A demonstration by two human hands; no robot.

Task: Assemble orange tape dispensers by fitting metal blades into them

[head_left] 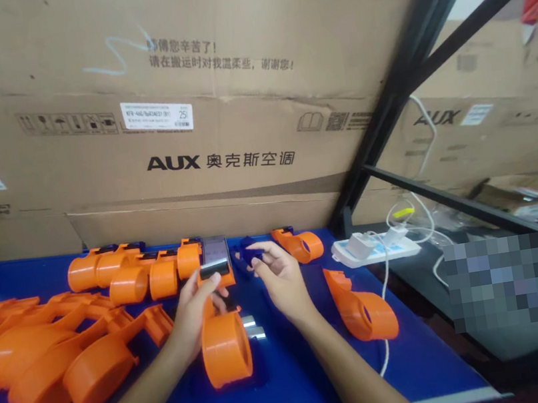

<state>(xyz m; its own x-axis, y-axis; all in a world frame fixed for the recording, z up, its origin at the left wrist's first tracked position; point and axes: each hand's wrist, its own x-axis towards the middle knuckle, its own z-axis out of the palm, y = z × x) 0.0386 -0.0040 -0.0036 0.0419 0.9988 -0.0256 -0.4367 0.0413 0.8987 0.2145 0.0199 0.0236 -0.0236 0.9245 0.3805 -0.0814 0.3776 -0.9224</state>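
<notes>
My left hand (194, 310) is wrapped round an orange plastic tape dispenser (225, 349), its wide ring toward me and a black strip across its far end. My left thumb presses at that black strip. Further right, my right hand (280, 277) has thumb and fingertips closed together on a small dark blue plastic part (253, 252); its exact shape is partly hidden by the fingers. Two silvery metal pieces (253, 327) show just beside the dispenser's ring. A grey phone-like slab (215, 250) lies behind my left hand.
Orange dispenser bodies (34, 358) are heaped at left on the blue tabletop (297, 392). Several with dark fittings (129, 283) stand behind. Another orange body (371, 314) lies at right. A white power strip (382, 248) with cables, a black metal frame (393, 82) and large cartons (217, 128) surround the table.
</notes>
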